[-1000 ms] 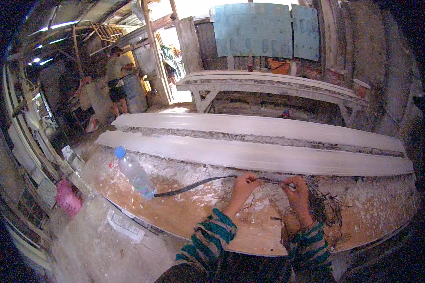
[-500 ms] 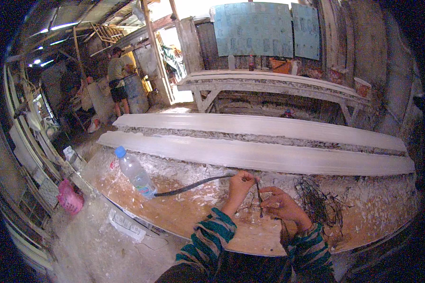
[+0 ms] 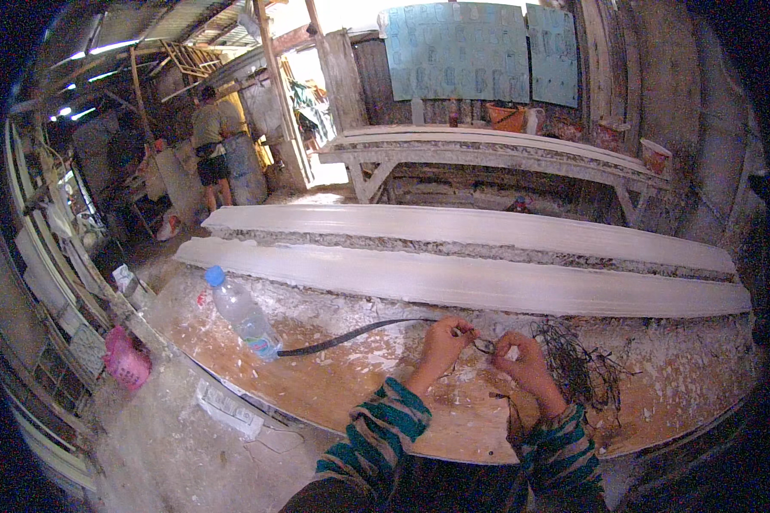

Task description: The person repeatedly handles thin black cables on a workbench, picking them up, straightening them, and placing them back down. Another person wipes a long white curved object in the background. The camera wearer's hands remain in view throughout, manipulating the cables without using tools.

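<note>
A long black strip (image 3: 342,340), rubber-like, runs from beside the bottle base to my left hand (image 3: 443,349), whose fingertips pinch it. My right hand (image 3: 526,366), a little to the right, has thumb and fingers closed on a thin dark end. A short dark stretch spans the small gap between my hands, just above the board. Whether it is the same strip or a separate strand I cannot tell. Right beside my right hand lies a tangle of thin black strands (image 3: 586,380).
A clear plastic bottle (image 3: 244,316) with a blue cap lies at the left on the paint-spattered wooden table (image 3: 334,385). Two long white mouldings (image 3: 488,278) stretch across behind my hands. A whitish bench (image 3: 488,150) stands farther back. A person (image 3: 211,145) stands far left.
My right hand has risen and turned, bringing the dark end that hung down between my hands up beside my left fingertips. My left hand has shifted slightly right.
</note>
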### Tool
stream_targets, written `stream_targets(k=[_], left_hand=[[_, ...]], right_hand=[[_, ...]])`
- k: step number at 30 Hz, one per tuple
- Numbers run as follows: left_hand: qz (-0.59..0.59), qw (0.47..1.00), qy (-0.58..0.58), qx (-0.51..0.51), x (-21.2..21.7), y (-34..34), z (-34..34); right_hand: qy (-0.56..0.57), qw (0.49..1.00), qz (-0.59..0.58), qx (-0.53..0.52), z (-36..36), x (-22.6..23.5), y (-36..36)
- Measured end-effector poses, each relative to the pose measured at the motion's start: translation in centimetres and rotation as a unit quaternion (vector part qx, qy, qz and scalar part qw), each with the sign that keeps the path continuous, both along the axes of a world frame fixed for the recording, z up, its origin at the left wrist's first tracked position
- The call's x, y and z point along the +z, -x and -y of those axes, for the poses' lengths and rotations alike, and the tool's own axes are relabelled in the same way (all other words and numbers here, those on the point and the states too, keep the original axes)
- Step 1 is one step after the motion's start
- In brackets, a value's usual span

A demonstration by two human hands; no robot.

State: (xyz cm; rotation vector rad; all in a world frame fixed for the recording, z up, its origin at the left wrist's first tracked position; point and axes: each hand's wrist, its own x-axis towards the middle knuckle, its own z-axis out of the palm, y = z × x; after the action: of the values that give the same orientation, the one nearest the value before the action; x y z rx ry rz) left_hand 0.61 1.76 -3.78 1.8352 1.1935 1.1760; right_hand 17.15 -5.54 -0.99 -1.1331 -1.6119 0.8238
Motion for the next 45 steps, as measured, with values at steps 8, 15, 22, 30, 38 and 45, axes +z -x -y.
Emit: stream_targets(k=[8,15,22,30,38,45], left_hand=[[0.069,0.955,0.08,-0.278,-0.5,-1.1,0.7],[0.101,0.891,0.15,-0.415,0.8,-1.3,2.7],[0.181,0.882,0.209,-0.382,0.5,-0.8,1.8],[0.561,0.66,0.455,-0.21,0.2,0.5,-0.5],[0.626,0.618,0.414,-0.235,0.6,1.8,-1.2],[0.642,0.561,0.446,-0.274,1.4,2.0,-0.8]], right_hand=[[-0.106,0.974,0.022,-0.2,-1.6,-1.8,-1.7],[-0.252,0.895,0.212,-0.302,-1.7,-1.2,-2.3],[-0.188,0.94,0.117,-0.258,-1.1,-0.2,-1.5],[0.033,0.989,-0.066,-0.127,-1.0,-1.3,-0.6],[0.166,0.905,-0.361,0.153,0.8,0.6,1.2],[0.117,0.933,-0.305,0.149,0.5,0.3,1.0]])
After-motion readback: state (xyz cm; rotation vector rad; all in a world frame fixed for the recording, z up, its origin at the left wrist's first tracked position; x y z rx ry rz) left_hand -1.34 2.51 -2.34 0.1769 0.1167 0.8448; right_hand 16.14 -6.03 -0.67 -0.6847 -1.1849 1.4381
